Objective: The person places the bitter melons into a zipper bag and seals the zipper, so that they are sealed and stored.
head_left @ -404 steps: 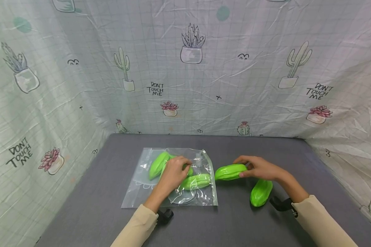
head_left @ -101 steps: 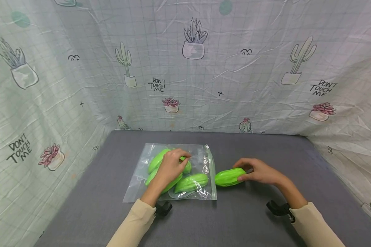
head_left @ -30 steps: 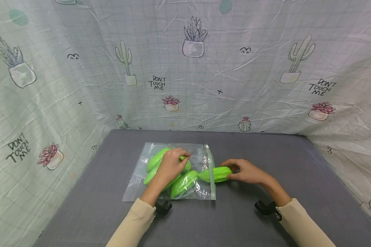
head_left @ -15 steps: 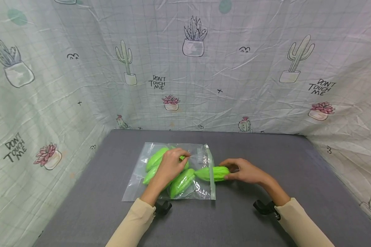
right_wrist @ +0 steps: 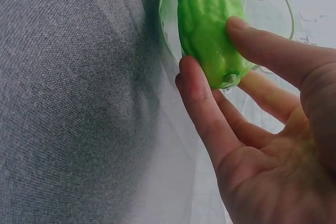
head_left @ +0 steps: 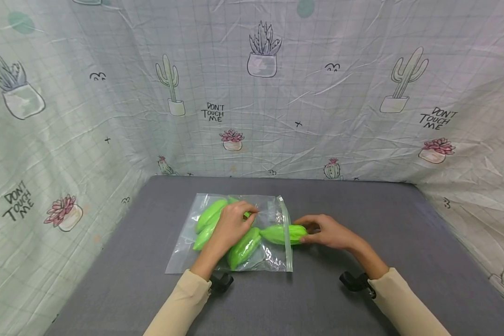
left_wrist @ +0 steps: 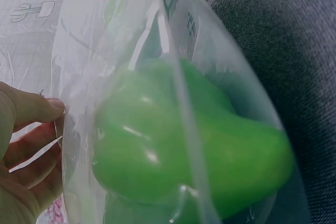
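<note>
A clear plastic zip bag lies flat on the table, its mouth facing right. Thumb and fingers of my left hand pinch the upper film, holding it raised in the left wrist view. Inside are several bright green, ridged bitter melons, smooth and shiny through the film; some are partly hidden by the left hand and arm. At the mouth, my right hand grips the stem end of another bitter melon between thumb and fingers. Its front half is within the bag, touching a melon there.
A grey cloth-covered table spreads beneath the bag. Behind and at the sides hangs a pale curtain printed with cacti. Each wrist carries a black camera mount, close above the tabletop.
My right hand has moved left, sliding the bitter melon through the bag's mouth and shifting those inside leftward. The melon once loose on the table at right is gone from there. The left hand keeps its pinch.
</note>
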Demonstrator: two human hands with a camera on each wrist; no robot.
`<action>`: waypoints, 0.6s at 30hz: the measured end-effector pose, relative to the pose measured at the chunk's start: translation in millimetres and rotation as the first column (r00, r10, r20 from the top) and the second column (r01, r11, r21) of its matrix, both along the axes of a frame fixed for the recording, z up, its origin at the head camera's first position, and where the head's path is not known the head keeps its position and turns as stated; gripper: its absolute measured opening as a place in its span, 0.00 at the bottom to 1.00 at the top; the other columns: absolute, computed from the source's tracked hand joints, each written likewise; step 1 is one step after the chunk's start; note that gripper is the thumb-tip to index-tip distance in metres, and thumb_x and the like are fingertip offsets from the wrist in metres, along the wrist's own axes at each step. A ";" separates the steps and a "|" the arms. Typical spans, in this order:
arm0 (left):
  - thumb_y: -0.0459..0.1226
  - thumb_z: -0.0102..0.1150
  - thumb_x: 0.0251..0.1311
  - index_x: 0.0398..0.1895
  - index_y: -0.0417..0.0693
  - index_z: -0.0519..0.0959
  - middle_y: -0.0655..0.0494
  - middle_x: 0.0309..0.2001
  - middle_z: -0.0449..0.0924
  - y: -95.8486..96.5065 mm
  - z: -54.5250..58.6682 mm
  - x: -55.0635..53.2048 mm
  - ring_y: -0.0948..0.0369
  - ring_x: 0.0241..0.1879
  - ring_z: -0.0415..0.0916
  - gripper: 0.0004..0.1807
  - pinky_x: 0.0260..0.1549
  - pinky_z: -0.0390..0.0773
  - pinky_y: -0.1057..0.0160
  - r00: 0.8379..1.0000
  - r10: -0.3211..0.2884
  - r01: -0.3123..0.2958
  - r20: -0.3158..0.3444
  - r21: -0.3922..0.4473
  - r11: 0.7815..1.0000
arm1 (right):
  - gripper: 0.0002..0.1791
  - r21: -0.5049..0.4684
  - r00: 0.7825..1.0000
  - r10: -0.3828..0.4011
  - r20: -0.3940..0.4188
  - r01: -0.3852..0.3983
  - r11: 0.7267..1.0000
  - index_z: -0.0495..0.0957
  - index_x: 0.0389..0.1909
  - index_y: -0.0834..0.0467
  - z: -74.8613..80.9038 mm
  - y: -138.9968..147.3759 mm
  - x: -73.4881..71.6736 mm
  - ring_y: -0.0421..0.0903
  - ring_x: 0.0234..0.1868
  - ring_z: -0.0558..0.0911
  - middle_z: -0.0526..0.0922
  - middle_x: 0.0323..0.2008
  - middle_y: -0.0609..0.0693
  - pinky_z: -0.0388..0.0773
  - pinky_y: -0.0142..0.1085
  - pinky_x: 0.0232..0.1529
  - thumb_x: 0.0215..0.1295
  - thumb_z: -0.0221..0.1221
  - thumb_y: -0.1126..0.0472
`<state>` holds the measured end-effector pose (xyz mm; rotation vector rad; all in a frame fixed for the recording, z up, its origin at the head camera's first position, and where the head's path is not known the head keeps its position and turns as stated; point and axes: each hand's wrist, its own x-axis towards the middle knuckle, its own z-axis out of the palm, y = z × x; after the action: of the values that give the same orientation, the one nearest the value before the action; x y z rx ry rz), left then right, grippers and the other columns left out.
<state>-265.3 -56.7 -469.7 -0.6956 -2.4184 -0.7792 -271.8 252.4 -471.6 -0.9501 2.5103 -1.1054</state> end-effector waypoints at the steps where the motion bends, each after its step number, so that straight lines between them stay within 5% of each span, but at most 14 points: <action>1: 0.28 0.72 0.56 0.37 0.46 0.89 0.53 0.37 0.90 -0.2 -0.2 -0.5 0.58 0.32 0.85 0.07 0.36 0.84 0.61 1.000 -0.001 0.001 0.000 0.000 1.000 | 0.26 0.003 1.000 -0.002 -0.004 0.002 1.000 0.78 0.64 0.60 0.2 -0.7 0.0 0.51 0.54 0.86 0.86 0.55 0.56 0.83 0.39 0.49 0.68 0.67 0.55; 11: 0.29 0.71 0.58 0.38 0.44 0.89 0.52 0.38 0.90 -2.1 1.5 -2.5 0.58 0.33 0.86 0.06 0.37 0.85 0.59 1.000 -0.006 0.006 0.010 -0.003 1.000 | 0.29 0.003 0.999 -0.032 0.029 0.032 0.999 0.72 0.70 0.65 3.7 -6.4 -0.1 0.57 0.58 0.84 0.81 0.62 0.62 0.83 0.47 0.55 0.70 0.64 0.60; 18: 0.29 0.70 0.59 0.38 0.44 0.89 0.52 0.38 0.90 -2.7 3.0 -2.5 0.58 0.34 0.86 0.06 0.36 0.85 0.61 1.000 -0.007 0.008 0.010 -0.010 1.000 | 0.22 -0.051 0.996 -0.072 0.062 0.075 0.996 0.74 0.58 0.63 2.4 -10.6 -2.5 0.54 0.55 0.83 0.83 0.54 0.59 0.82 0.48 0.59 0.67 0.67 0.61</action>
<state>-267.8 -59.4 -466.7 -0.7065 -2.4319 -0.7764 -274.3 241.8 -469.2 -0.8315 2.4975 -1.2090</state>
